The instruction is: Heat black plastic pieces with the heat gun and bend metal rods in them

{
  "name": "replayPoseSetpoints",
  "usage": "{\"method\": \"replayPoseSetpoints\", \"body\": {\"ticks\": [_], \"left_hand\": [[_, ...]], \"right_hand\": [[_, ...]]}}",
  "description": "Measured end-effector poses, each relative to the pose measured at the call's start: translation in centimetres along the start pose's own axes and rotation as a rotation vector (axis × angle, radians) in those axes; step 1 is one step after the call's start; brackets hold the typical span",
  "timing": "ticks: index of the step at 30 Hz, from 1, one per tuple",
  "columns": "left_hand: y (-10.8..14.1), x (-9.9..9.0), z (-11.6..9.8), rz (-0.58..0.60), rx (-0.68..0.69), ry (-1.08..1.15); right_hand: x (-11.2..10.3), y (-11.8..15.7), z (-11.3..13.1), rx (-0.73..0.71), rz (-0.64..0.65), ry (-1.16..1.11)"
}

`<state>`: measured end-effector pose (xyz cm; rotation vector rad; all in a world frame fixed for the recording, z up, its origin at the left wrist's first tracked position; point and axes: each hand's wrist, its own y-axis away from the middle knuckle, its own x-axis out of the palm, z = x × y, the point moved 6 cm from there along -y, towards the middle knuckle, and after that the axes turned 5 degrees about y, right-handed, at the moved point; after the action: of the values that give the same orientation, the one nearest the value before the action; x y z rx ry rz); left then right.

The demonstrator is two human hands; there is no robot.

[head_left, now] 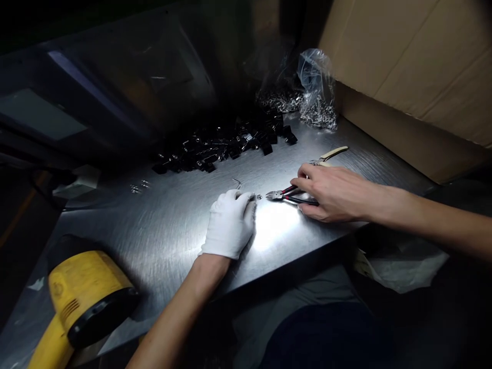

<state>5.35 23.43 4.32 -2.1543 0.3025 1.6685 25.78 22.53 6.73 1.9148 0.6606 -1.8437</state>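
Far over on the left, a yellow power tool (82, 302) with a black nozzle is resting at the near corner of the brushed steel desk (154, 241), and a small white object (77, 182) is sitting at the desk's far edge. Two tiny metal parts (139, 185) are lying nearby, not far from a heap of black plastic clips (223, 144) spreading across the back of the desk. Moving right, the gloved left hand (230, 224) is resting on the steel with its grip curled; whether it is pinching anything, I cannot tell. A bent hex key (236, 183) is lying just above those fingers, and a small metal ring (259, 196) is sitting between them and the tips of the red-and-black diagonal cutters (292, 195). The bare right hand (332, 193) is closing its grip over the cutters' handles, which are lying flat on the desk. Beige-handled pliers (328, 152) are poking out behind that hand, partly hidden by it. Farther back, a clear plastic bag (317, 87) of silver parts is slumping against a cardboard box (403, 77).
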Motion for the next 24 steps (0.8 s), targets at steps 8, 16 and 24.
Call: {"method": "replayPoseSetpoints", "body": {"ticks": [8,16,24], "left_hand": [[0.5,0.4,0.6,-0.036,-0.010,-0.013],[0.8,0.5,0.8,-0.040,-0.020,-0.035],[0.9,0.4,0.8,-0.014,-0.001,-0.052]], "right_hand": [[-3.5,-2.9,2.1,-0.234,0.016,0.205],[-5.3,-6.0,2.7,-0.230,0.076,0.226],[-5.5,-7.1,3.7,-0.227,0.181,0.214]]}}
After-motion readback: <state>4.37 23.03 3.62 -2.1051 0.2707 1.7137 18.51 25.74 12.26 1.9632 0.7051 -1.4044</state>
